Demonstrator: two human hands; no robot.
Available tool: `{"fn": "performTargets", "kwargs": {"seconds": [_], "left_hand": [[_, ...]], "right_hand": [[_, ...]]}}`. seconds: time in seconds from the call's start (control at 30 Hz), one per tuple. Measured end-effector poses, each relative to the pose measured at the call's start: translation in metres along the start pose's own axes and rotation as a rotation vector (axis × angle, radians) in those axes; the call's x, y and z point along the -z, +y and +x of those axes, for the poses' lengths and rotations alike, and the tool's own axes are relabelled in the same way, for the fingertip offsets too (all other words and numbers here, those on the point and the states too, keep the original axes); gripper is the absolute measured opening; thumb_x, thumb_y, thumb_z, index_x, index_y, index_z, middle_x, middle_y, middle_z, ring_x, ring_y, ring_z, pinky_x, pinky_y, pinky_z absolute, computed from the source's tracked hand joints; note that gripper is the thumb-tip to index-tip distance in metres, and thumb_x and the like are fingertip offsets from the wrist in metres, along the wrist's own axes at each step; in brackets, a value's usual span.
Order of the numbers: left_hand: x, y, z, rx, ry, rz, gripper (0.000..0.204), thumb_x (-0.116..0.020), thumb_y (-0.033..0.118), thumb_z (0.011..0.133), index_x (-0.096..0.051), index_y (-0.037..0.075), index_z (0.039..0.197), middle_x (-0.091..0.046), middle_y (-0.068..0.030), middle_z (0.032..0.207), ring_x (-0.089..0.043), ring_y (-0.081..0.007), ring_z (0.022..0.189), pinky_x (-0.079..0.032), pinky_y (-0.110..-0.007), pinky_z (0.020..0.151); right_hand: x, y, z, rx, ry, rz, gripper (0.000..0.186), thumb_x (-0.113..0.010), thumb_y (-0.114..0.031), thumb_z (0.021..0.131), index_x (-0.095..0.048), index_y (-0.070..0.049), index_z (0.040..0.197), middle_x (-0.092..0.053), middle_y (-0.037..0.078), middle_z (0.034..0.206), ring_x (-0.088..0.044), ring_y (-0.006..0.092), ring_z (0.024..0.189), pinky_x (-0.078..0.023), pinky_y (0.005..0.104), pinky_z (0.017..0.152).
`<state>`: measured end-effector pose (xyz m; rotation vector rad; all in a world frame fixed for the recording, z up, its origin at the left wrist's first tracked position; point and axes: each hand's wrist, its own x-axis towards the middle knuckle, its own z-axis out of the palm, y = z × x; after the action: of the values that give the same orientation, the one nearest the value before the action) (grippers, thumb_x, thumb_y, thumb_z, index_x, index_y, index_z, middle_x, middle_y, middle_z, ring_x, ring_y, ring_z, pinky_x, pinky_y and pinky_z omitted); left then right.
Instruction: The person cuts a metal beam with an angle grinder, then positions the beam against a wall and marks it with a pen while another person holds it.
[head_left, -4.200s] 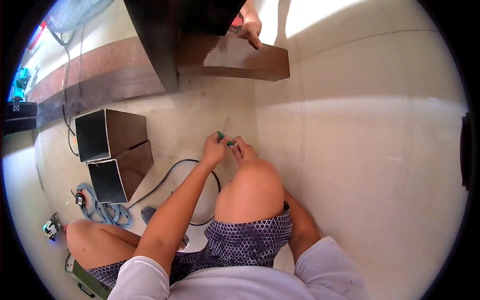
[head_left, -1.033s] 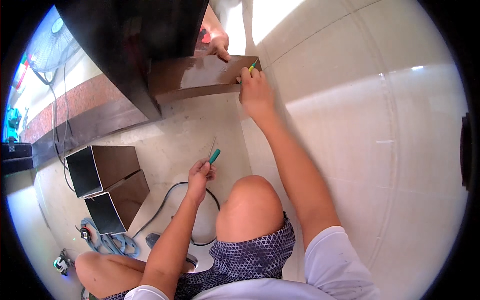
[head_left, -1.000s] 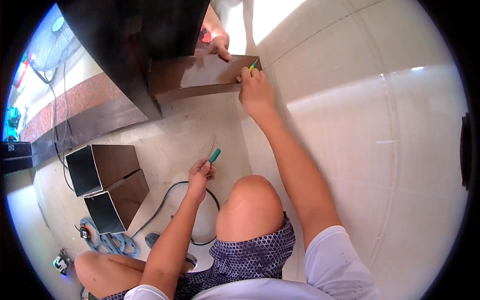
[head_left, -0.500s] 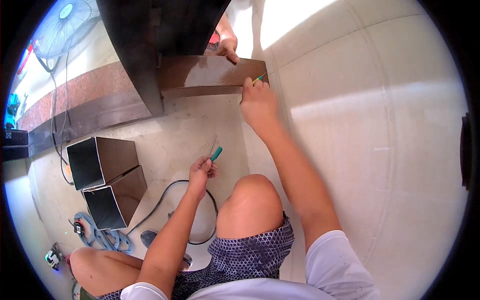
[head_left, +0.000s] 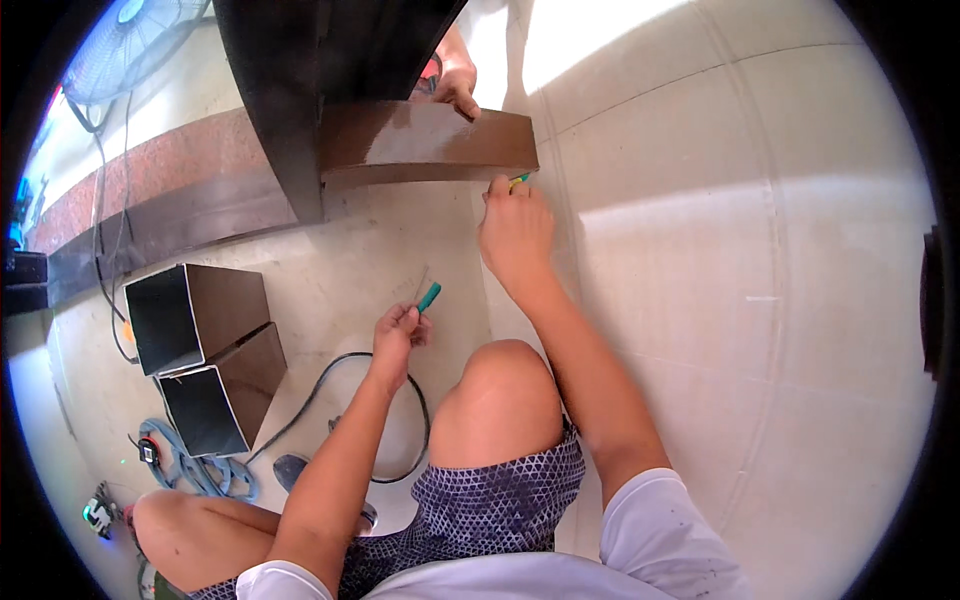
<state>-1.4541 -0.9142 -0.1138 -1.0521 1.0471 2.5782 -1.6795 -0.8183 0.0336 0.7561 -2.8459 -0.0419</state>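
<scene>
A brown rectangular metal tube (head_left: 430,135) lies across the far middle, its left part against a black upright panel (head_left: 285,90). At the tube's right near corner, my right hand (head_left: 517,232) is closed on a small yellow-and-green tool (head_left: 519,182), its working end hard to make out. My left hand (head_left: 396,338) hangs above the floor left of my knee, pinching a short teal piece (head_left: 429,297). A thin pale rod (head_left: 423,277) also sticks out of the left fingers. Another person's hand (head_left: 460,90) rests on the tube's far edge.
Two dark square tubes (head_left: 225,310) lie stacked on the left, open ends toward me. A black cable (head_left: 330,370) loops over the floor near a blue strap (head_left: 205,475) and a tape measure (head_left: 149,450). A fan (head_left: 130,45) stands at the far left.
My right hand has drawn slightly toward me, from the tube's end face edge down to its near lower corner. My left hand holds the same things, nearly still. The view has shifted slightly.
</scene>
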Motion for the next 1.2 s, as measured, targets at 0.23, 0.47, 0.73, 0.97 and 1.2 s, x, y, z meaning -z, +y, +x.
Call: {"fn": "performTargets", "kwargs": {"seconds": [0.23, 0.47, 0.73, 0.97, 1.2], "left_hand": [[0.006, -0.010, 0.003, 0.010, -0.012, 0.035, 0.025, -0.059, 0.024, 0.117, -0.067, 0.006, 0.133, -0.075, -0.0030, 0.097, -0.068, -0.0152, 0.080, -0.054, -0.034, 0.078], [0.005, -0.014, 0.006, 0.017, -0.004, 0.010, 0.024, -0.060, 0.022, 0.117, -0.069, 0.006, 0.133, -0.075, -0.0033, 0.098, -0.068, -0.0146, 0.079, -0.055, -0.033, 0.076], [0.011, -0.013, 0.005, 0.001, 0.021, 0.034, 0.025, -0.059, 0.020, 0.117, -0.069, 0.005, 0.135, -0.075, -0.0041, 0.098, -0.067, -0.0145, 0.079, -0.054, -0.033, 0.075], [0.016, -0.014, 0.004, 0.009, 0.031, 0.056, 0.026, -0.060, 0.021, 0.117, -0.068, 0.005, 0.136, -0.076, -0.0048, 0.099, -0.068, -0.0147, 0.079, -0.054, -0.032, 0.075], [0.018, -0.017, 0.005, 0.018, 0.004, 0.067, 0.028, -0.059, 0.025, 0.117, -0.069, 0.007, 0.136, -0.075, -0.0026, 0.100, -0.069, -0.0149, 0.083, -0.056, -0.033, 0.080]], "right_hand": [[-0.009, 0.002, -0.026, 0.093, -0.184, 0.099, 0.015, -0.068, -0.016, 0.098, -0.066, -0.004, 0.106, -0.074, 0.020, 0.102, -0.074, 0.0392, 0.100, -0.061, 0.0541, 0.080], [-0.035, 0.026, -0.006, 0.092, -0.186, 0.185, 0.015, -0.067, -0.016, 0.100, -0.068, -0.004, 0.108, -0.076, 0.021, 0.101, -0.075, 0.0409, 0.098, -0.062, 0.0551, 0.082], [-0.030, 0.025, -0.002, 0.051, -0.249, 0.155, 0.017, -0.068, -0.018, 0.102, -0.071, -0.005, 0.112, -0.077, 0.021, 0.105, -0.075, 0.0412, 0.103, -0.062, 0.0532, 0.087], [-0.033, 0.019, -0.005, -0.002, -0.238, 0.217, 0.016, -0.066, -0.017, 0.102, -0.070, -0.005, 0.112, -0.077, 0.022, 0.108, -0.074, 0.0410, 0.106, -0.062, 0.0530, 0.091], [-0.040, 0.021, -0.005, 0.004, -0.147, 0.233, 0.014, -0.060, -0.015, 0.102, -0.068, -0.006, 0.111, -0.077, 0.021, 0.102, -0.075, 0.0432, 0.099, -0.060, 0.0570, 0.085]]}}
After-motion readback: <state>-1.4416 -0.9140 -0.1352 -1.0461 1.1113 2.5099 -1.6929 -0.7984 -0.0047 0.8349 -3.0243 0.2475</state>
